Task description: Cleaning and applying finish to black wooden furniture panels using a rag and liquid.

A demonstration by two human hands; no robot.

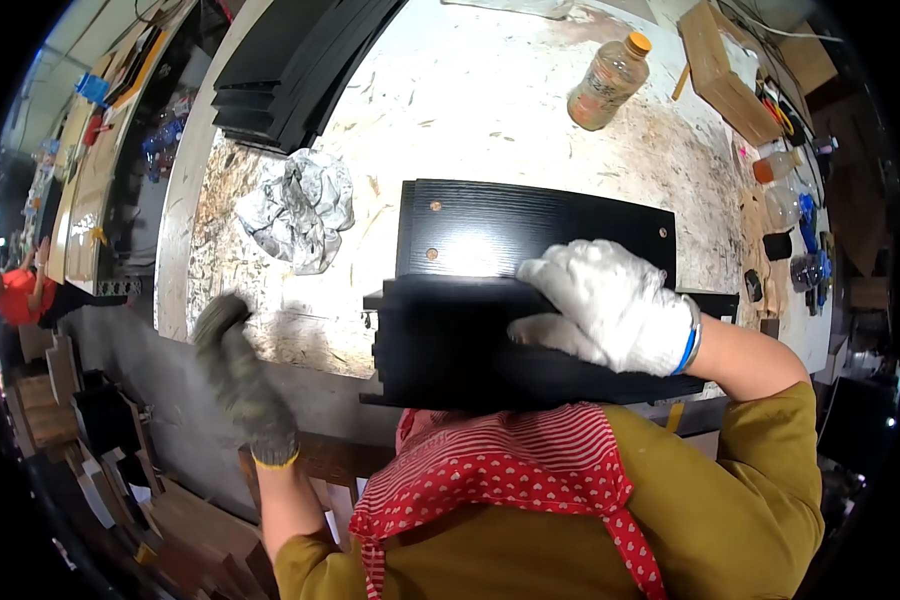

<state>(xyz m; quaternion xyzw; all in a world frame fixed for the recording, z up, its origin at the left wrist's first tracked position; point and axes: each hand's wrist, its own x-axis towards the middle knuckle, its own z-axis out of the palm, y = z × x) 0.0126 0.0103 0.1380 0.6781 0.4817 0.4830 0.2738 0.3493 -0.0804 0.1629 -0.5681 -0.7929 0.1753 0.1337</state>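
Note:
My right hand (610, 308), in a white knitted glove, grips the upper edge of a black panel (450, 340) close to my body. Its fingers lie over the far side and its thumb over the near face. Beyond that edge lies another black panel (550, 225) with wood-grain sheen and small round holes, partly covered by the nearer one. My left hand (240, 375), in a dark green-grey glove, is off the table's front edge, left of the panels and touching none of them. Motion blur hides how its fingers are set.
A crumpled, stained white cloth (305, 212) lies left of the panels. Behind it stands a stack of black boards (290, 75). A bottle with an orange cap (610, 82) is at the back right, near a cardboard box (728, 75). A person in red (25, 295) is far left.

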